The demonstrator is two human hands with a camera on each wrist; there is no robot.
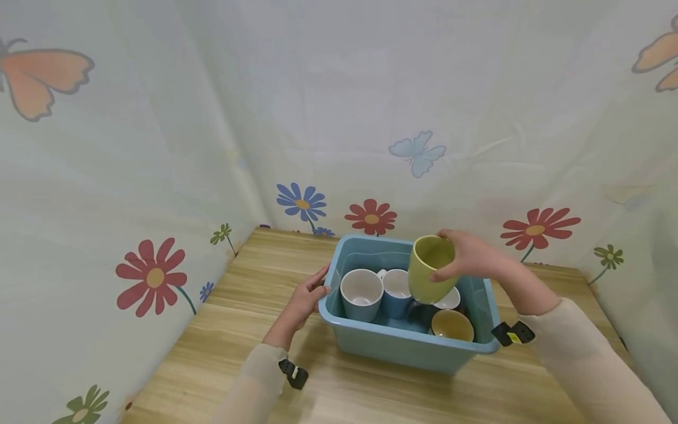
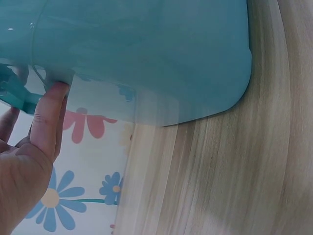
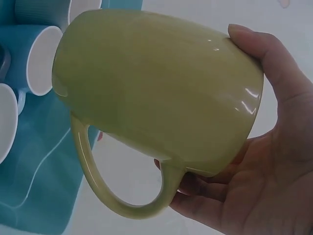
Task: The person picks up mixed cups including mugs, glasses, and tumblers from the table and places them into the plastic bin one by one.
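My right hand [image 1: 471, 256] grips a yellow-green mug [image 1: 424, 277] near its rim, thumb on one side and fingers on the other. The mug is held over the right part of a blue plastic tub [image 1: 392, 333], and its handle [image 3: 127, 210] shows in the right wrist view. At the tub's left end, my left hand [image 1: 304, 300] holds the rim, with fingers [image 2: 46, 117] against the outer wall. Inside the tub stand a grey mug [image 1: 352, 306], a blue mug [image 1: 394, 306], a mug with a tan interior [image 1: 452, 327] and a partly hidden dark mug with a white interior [image 1: 449, 299].
The tub stands on a wood-grain table [image 1: 222, 341]. Behind and beside the table hangs a pale curtain [image 1: 339, 118] printed with flowers and butterflies. Dark straps with small devices sit on both sleeves [image 1: 561, 347].
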